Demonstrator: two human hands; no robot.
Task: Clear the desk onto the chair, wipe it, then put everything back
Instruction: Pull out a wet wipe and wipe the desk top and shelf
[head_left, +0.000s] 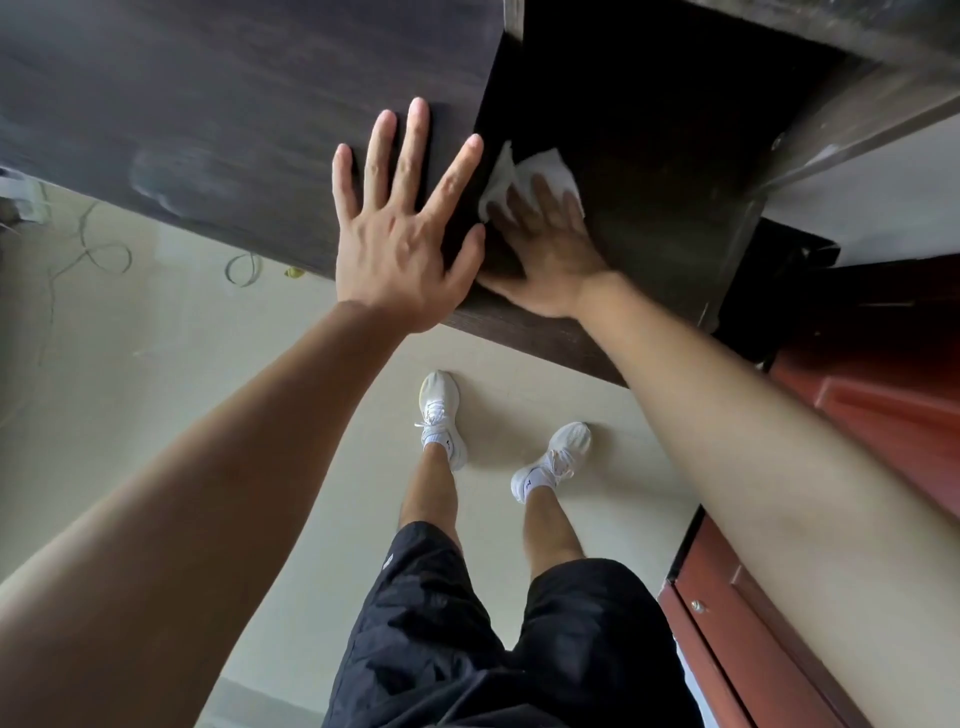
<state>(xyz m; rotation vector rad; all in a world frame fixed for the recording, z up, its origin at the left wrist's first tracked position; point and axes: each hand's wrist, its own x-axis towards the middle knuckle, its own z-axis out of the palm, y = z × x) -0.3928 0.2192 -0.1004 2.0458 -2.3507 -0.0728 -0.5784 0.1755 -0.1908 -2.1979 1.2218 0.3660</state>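
The dark wooden desk fills the top of the view, its top bare with faint wipe streaks. My left hand lies flat on the desk near its front edge, fingers spread, holding nothing. Just to its right, my right hand presses a crumpled white cloth onto a shadowed, darker part of the desk surface under a shelf. The cloth sticks out beyond my fingertips. No chair is in view.
A dark shelf or cabinet overhangs the desk at upper right. A reddish wooden cabinet stands to the right. Loose cables lie on the cream floor under the desk at left. My legs and white shoes stand below.
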